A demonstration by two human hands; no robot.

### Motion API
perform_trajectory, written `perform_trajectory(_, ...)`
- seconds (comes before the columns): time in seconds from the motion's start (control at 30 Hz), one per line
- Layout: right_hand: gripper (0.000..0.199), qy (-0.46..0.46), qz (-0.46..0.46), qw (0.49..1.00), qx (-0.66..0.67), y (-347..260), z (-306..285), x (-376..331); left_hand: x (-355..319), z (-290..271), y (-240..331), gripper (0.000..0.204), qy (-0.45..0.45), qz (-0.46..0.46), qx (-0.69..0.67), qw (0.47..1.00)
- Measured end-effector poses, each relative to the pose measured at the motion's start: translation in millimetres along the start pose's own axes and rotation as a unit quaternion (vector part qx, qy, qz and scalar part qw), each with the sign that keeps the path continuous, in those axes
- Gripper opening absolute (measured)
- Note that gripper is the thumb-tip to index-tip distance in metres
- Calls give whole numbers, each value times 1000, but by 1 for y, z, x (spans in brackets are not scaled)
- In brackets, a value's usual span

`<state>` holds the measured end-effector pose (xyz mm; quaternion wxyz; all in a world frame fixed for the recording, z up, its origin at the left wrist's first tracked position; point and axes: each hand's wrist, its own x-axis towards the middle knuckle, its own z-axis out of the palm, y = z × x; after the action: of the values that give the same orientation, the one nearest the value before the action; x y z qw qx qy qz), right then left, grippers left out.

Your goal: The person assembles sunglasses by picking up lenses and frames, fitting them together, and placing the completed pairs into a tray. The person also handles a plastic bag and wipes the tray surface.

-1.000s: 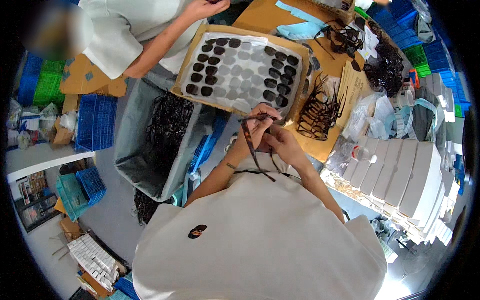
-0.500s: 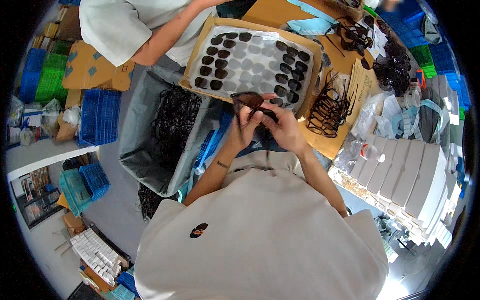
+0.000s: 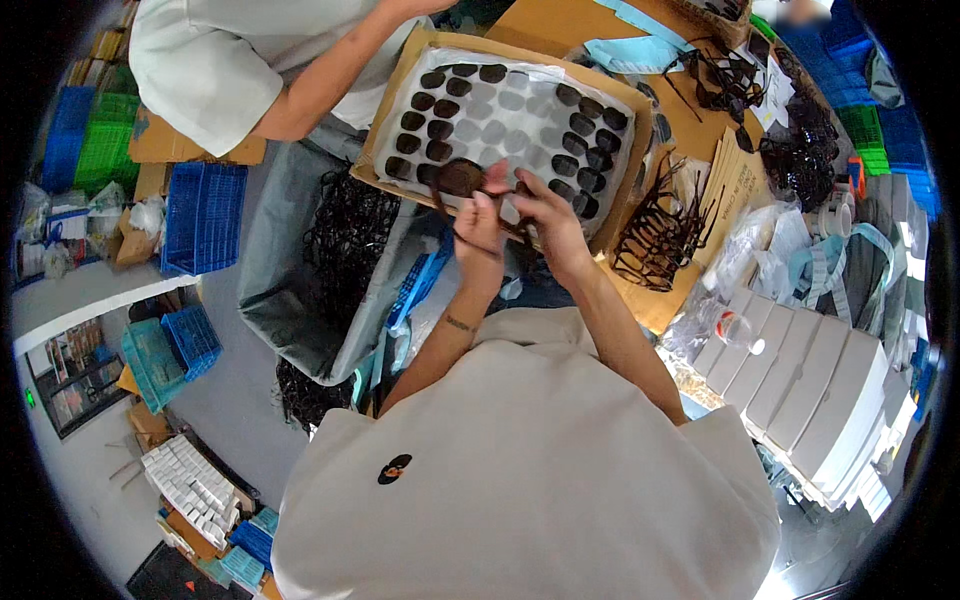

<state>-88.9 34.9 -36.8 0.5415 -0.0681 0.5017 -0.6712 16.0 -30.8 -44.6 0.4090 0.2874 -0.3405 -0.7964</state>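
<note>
A pair of dark brown sunglasses [image 3: 461, 179] is in my hands, over the near edge of a shallow cardboard box [image 3: 383, 112]. My left hand [image 3: 480, 238] pinches it from below, with the thumb up near the rounded lens. My right hand [image 3: 556, 228] has its fingers bent around the other side of the frame; some of that grip is blurred. Inside the box, rows of loose dark lenses [image 3: 421, 102] lie on white lining, with paler grey lenses [image 3: 493, 133] in the middle columns.
Left of the box, a grey-lined bin [image 3: 270, 300] holds many black frames. Brown frames [image 3: 655, 235] and a tangled black pile [image 3: 725, 80] lie to the right. White boxes [image 3: 800, 375] and a plastic bottle [image 3: 738, 330] are nearer right. Another person's arm [image 3: 335, 75] reaches across far left.
The sunglasses have moved left and been turned, with the lens now flatter to view. My hands are slightly farther apart. The other person's sleeve appears farther left.
</note>
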Motion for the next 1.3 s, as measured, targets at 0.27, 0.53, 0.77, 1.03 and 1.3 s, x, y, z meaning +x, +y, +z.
perform_trajectory(0.27, 27, 249, -180, 811, -498, -33, -63, 154, 15, -43, 42, 33, 59, -7, 22, 998)
perform_trajectory(0.53, 35, 252, -210, 689, -646, -26, -68, 184, -7, -46, 34, 26, 108, -113, 1, 988)
perform_trajectory(0.77, 28, 222, -378, 692, -573, -53, -54, 113, 10, -47, 54, 52, 17, -118, 244, 962)
perform_trajectory(1.03, 31, -119, -312, 806, -489, -90, -19, 30, 29, 14, 90, 32, -167, 62, 678, 714)
perform_trajectory(1.3, 16, -117, -167, 914, -349, -87, -13, -35, 32, 48, 103, 64, -222, 10, 305, 926)
